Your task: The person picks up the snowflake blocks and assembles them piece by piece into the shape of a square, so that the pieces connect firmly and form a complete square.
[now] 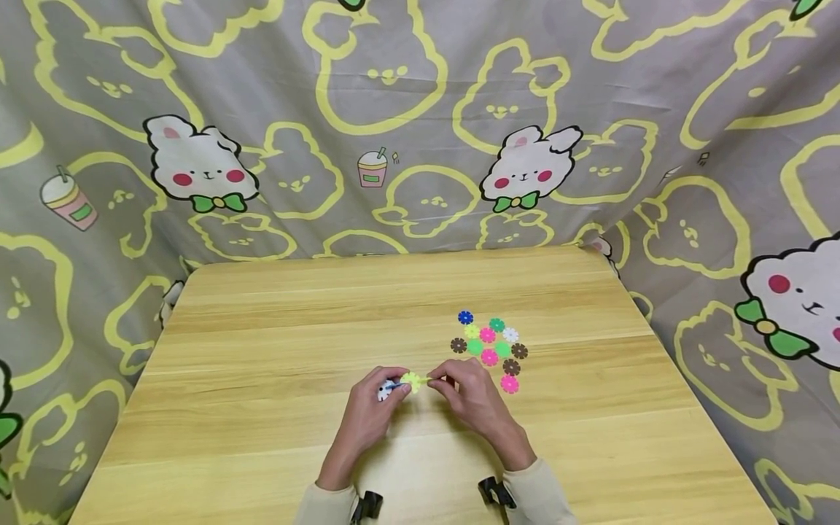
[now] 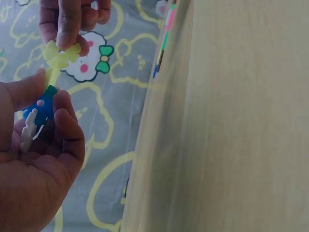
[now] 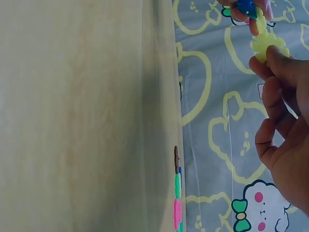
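My left hand point(image 1: 369, 405) grips a small joined chain of notched plastic snowflake discs. In the left wrist view, a white disc point(image 2: 28, 133) and a blue disc point(image 2: 41, 108) lie within its curled fingers. A yellow disc point(image 1: 411, 380) joins the blue one and sticks out past the left thumb. My right hand point(image 1: 475, 397) pinches another yellow disc point(image 3: 268, 43) between thumb and forefinger, at the chain's right end. The two yellow discs touch, set crosswise to each other; how deep their slots engage cannot be made out. Both hands are raised a little over the table.
Loose snowflake discs lie flat in a cluster beyond my right hand, among them a blue disc point(image 1: 465, 317), a white disc point(image 1: 510, 335), a brown disc point(image 1: 458, 345) and a pink disc point(image 1: 509, 383). The wooden table point(image 1: 262, 437) is bordered by a patterned grey curtain point(image 1: 420, 95).
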Motion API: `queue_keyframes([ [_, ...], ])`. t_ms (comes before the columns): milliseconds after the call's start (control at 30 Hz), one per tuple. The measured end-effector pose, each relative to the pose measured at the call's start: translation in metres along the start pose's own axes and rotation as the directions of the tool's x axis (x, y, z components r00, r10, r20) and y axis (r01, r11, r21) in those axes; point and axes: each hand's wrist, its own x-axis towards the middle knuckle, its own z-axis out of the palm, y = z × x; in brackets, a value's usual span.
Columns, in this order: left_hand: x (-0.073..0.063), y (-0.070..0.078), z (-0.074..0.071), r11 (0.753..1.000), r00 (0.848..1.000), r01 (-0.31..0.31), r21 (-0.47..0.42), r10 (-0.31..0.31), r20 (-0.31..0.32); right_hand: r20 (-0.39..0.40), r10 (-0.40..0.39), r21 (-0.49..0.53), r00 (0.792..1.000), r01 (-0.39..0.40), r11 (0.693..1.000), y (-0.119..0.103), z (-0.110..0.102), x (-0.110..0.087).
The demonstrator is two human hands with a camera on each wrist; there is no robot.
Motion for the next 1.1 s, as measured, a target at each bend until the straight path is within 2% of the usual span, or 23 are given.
queue_keyframes([
  [233, 0.001, 0.002, -0.002, 1.000, 0.999, 0.028, -0.011, -0.028, 0.026, -0.043, -0.042, 0.005, 0.998, 0.043, 0.999, 0.002, 0.003, 0.001],
  [600, 0.000, 0.001, -0.002, 0.995, 0.995, 0.079, -0.060, -0.075, 0.066, -0.077, -0.035, 0.068, 0.996, 0.041, 0.997, 0.000, 0.009, 0.000],
  [1100, -0.002, -0.003, -0.003, 0.996, 0.997, 0.077, -0.034, -0.076, 0.024, -0.055, 0.019, 0.018, 0.998, -0.018, 1.000, -0.003, 0.012, 0.001],
])
